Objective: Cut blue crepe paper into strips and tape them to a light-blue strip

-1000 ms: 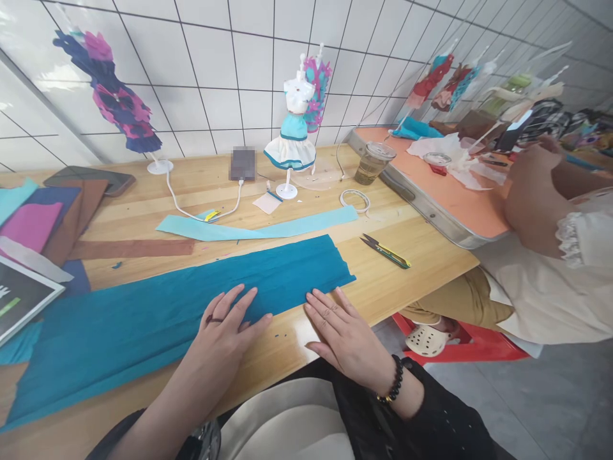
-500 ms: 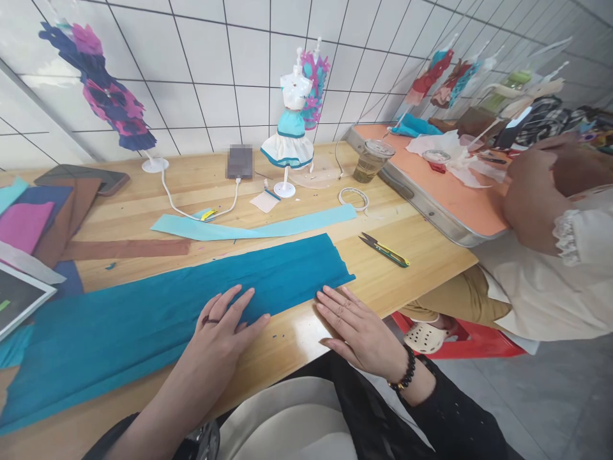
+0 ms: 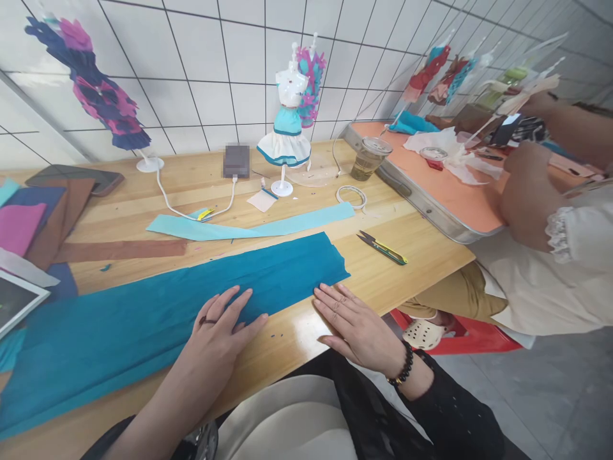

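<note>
A long folded piece of teal fabric (image 3: 143, 313) runs across the wooden table, from the lower left to a ragged right end. Spread over its front part lies my left hand (image 3: 223, 329), fingers apart and a dark ring on one of them. My right hand (image 3: 357, 329) rests flat at the front edge near the right end, its fingertips touching the cloth. Behind it stretches a light aqua strip (image 3: 249, 231). Yellow-handled thread snips (image 3: 383, 247) lie to the right of the fabric, blades apart.
A small mannequin (image 3: 287, 121) in an aqua and white dress stands at the back, by a tape roll (image 3: 351, 197) and a plastic cup (image 3: 371, 158). Coloured fabric pieces (image 3: 33, 223) lie at left. A co-worker's arm (image 3: 527, 185) is at the orange table (image 3: 450, 185).
Both my hands keep their places on the fabric. The view has shifted slightly. At the right, the co-worker's arms have moved, with a forearm now reaching over the orange table.
</note>
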A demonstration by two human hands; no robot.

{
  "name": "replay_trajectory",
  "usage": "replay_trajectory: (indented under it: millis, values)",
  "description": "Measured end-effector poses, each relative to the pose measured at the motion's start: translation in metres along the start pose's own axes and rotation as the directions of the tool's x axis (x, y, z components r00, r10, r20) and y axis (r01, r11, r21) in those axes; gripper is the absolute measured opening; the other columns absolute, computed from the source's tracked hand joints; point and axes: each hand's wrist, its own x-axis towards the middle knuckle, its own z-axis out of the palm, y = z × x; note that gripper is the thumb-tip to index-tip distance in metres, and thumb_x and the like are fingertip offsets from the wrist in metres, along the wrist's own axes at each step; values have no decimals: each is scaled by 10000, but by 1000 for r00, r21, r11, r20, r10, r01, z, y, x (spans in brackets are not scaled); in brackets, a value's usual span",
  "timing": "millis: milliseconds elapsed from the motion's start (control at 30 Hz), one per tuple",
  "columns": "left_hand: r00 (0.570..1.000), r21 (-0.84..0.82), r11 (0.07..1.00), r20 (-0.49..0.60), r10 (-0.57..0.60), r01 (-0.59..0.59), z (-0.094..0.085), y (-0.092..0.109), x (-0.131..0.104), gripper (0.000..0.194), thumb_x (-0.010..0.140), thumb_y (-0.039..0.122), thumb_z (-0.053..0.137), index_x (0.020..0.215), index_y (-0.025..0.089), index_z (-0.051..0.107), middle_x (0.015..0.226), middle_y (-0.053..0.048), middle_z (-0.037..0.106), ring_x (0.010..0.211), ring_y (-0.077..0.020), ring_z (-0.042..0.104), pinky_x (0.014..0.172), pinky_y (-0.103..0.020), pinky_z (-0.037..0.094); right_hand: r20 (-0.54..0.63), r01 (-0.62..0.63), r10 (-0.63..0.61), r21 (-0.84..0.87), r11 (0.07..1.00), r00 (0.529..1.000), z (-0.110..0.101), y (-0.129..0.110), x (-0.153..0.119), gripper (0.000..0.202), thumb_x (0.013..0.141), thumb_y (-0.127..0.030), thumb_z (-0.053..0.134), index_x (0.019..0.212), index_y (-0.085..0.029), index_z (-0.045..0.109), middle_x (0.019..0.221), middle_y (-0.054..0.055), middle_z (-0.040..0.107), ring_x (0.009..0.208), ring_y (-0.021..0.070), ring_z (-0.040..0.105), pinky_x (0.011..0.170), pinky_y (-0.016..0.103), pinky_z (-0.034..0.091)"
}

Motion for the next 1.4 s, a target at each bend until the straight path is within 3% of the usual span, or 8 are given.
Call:
replay_trajectory:
  millis: [500, 833, 1000, 1233, 1400]
  values:
    - [1000, -17, 1000, 30, -4, 5, 2, -2, -2, 426, 861, 109, 348, 1066, 366, 618, 1250, -80, 516, 1215, -273, 376, 914, -443, 357, -51, -66, 63, -43, 997, 997, -1, 23, -12, 544, 874, -364, 456, 1336, -92, 365, 1351, 153, 418, 1304, 244, 285, 1053, 478, 311]
    - [999, -11, 1000, 40, -16, 16, 2, -1, -3, 425, 861, 108, 351, 1067, 370, 616, 1249, -88, 510, 1216, -281, 374, 911, -455, 364, -78, -191, 183, -112, 975, 980, -2, 32, -18, 479, 885, -324, 442, 1293, -74, 417, 1318, 159, 459, 1270, 236, 354, 1054, 466, 318]
    - [1000, -12, 1000, 11, -10, 11, 3, -1, -2, 428, 861, 98, 349, 1053, 367, 620, 1250, -79, 503, 1209, -268, 382, 911, -453, 371, -130, -193, 180, -95, 977, 975, -2, 15, -8, 468, 872, -328, 468, 1257, -62, 457, 1291, 165, 488, 1277, 252, 339, 1052, 482, 312]
    - [1000, -21, 1000, 11, -1, 1, 2, -1, -2, 433, 859, 95, 335, 1035, 352, 636, 1233, -96, 523, 1204, -274, 390, 912, -463, 374, -60, 38, -36, 32, 999, 998, 3, -29, 18, 484, 878, -365, 445, 1264, -74, 461, 1327, 127, 456, 1292, 249, 309, 1060, 459, 313]
    - [999, -46, 999, 35, -15, 17, 1, -1, -2, 438, 857, 90, 341, 1060, 356, 623, 1259, -84, 508, 1221, -268, 373, 926, -466, 364, -95, -39, 40, 14, 999, 995, 1, -29, 14, 461, 877, -330, 456, 1268, -85, 458, 1287, 133, 500, 1261, 234, 369, 1050, 451, 335]
